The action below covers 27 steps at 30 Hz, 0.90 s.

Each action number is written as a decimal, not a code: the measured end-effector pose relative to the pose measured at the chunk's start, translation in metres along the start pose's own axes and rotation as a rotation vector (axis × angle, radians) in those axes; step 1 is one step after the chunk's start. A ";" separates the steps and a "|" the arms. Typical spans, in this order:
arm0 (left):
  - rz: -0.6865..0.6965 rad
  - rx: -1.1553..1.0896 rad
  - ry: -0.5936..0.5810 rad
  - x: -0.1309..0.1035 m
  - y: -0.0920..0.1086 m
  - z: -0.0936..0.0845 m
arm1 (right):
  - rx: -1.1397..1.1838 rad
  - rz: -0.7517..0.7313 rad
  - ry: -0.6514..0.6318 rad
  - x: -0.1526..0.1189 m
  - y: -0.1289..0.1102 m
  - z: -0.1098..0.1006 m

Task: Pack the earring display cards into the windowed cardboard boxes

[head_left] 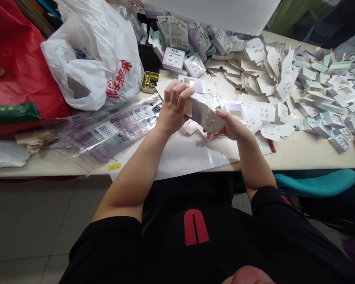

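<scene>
Over the table, my left hand (172, 105) is closed round a small purple-and-white window box (197, 112). A white earring card (212, 120) with small earrings on it sits at the box's right end, pinched by my right hand (231, 127). Whether the card is partly inside the box I cannot tell. Just beyond my hands lies another purple-and-white box (197, 85). Right of them, loose earring cards (266, 112) lie spread around a box with a purple edge (234, 110). White paper (192, 157) lies below my hands.
Clear barcode-printed bags (106, 130) lie to the left, below a white plastic bag (97, 51) and a red bag (14, 63). A small gold-coloured tin (150, 81) holds metal bits. Packed "kids" boxes (173, 59) stand behind; flat window boxes (328, 90) are heaped right.
</scene>
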<state>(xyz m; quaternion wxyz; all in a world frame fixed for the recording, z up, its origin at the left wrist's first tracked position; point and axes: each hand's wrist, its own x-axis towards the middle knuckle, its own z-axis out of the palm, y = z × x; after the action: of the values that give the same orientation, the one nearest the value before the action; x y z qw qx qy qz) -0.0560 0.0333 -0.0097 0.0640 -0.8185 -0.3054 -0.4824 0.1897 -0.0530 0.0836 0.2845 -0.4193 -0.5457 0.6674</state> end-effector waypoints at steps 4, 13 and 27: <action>0.000 -0.008 0.027 0.001 0.001 -0.001 | 0.034 0.033 0.000 0.001 0.000 -0.001; -0.095 -0.074 -0.080 0.001 0.006 -0.003 | 0.045 0.046 0.047 0.001 0.002 0.000; -0.115 -0.122 -0.187 0.000 0.019 0.003 | -0.099 -0.017 0.175 0.009 0.013 -0.004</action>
<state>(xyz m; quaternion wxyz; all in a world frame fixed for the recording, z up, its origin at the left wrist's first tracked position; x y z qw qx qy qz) -0.0429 0.0193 -0.0082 -0.0423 -0.8435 -0.3265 -0.4244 0.1892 -0.0464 0.0685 0.3156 -0.4851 -0.5546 0.5979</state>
